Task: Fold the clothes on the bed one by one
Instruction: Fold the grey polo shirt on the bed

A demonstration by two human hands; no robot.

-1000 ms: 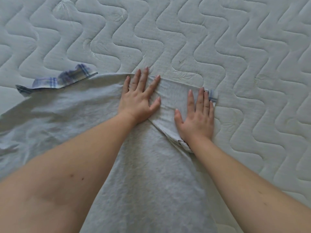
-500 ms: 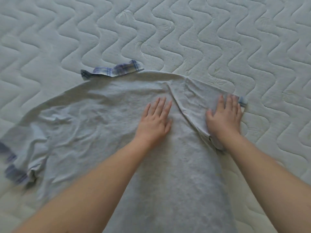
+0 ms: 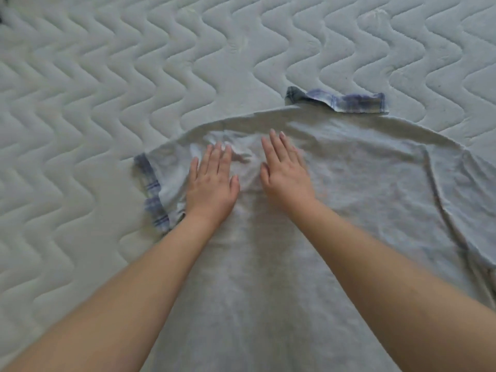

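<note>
We press left hand [image 3: 212, 187] and right hand [image 3: 285, 171] flat, fingers straight, gripping nothing, on grey shirt [image 3: 335, 197] spread on bed [image 3: 107, 103]. Right sleeve looks folded in; left sleeve [image 3: 166, 183] crumpled, folding barely begun.

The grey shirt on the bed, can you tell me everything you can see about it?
The grey shirt is soft-looking, light grey fabric with blue plaid trim. It lies spread on the quilted white mattress, wrinkled near its left sleeve, with a fold line on the right. The left hand and right hand press flat on it, fingers straight.
</note>
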